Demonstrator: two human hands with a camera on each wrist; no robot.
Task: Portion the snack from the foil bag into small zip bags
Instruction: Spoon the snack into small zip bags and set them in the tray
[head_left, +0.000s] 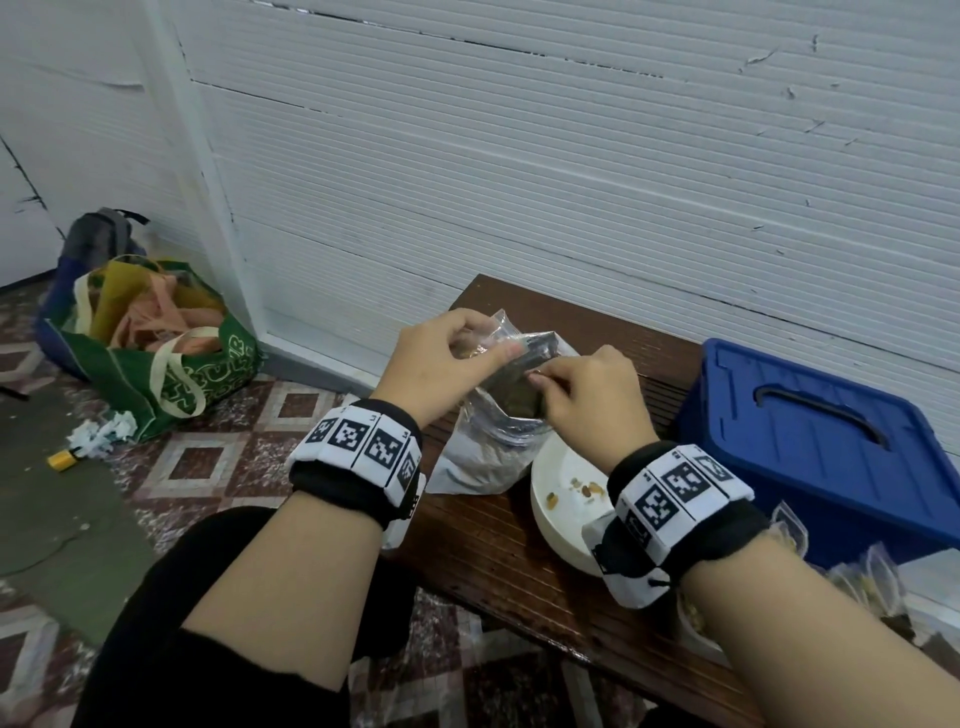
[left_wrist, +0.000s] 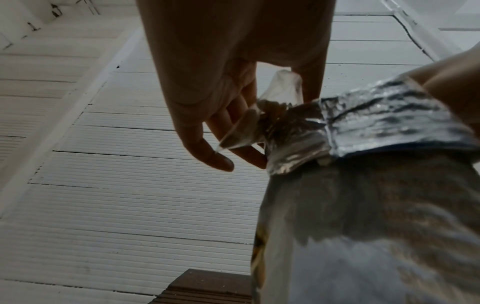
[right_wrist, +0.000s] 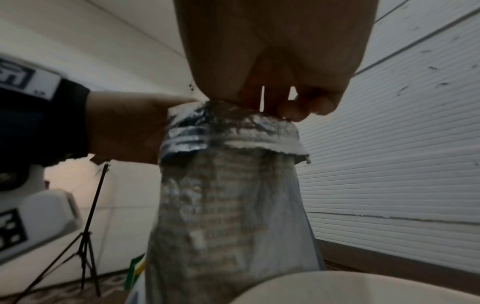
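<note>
A silver foil bag (head_left: 483, 457) stands on the brown bench (head_left: 498, 551) with its rim folded down and its mouth open. My left hand (head_left: 457, 353) pinches a small clear zip bag (head_left: 500, 332) over the far left of that mouth. In the left wrist view the zip bag (left_wrist: 262, 121) holds some brown snack and leans against the foil bag (left_wrist: 363, 205). My right hand (head_left: 587, 384) has curled fingers and pinches the foil bag's rim on the right. The right wrist view has its fingertips (right_wrist: 293, 111) on the folded rim of the foil bag (right_wrist: 228, 195).
A white bowl (head_left: 561, 530) with a few snack pieces sits just right of the foil bag. A blue lidded box (head_left: 821, 441) stands at the bench's right end, with several filled zip bags (head_left: 862, 577) in front of it. A green tote (head_left: 171, 364) lies on the tiled floor.
</note>
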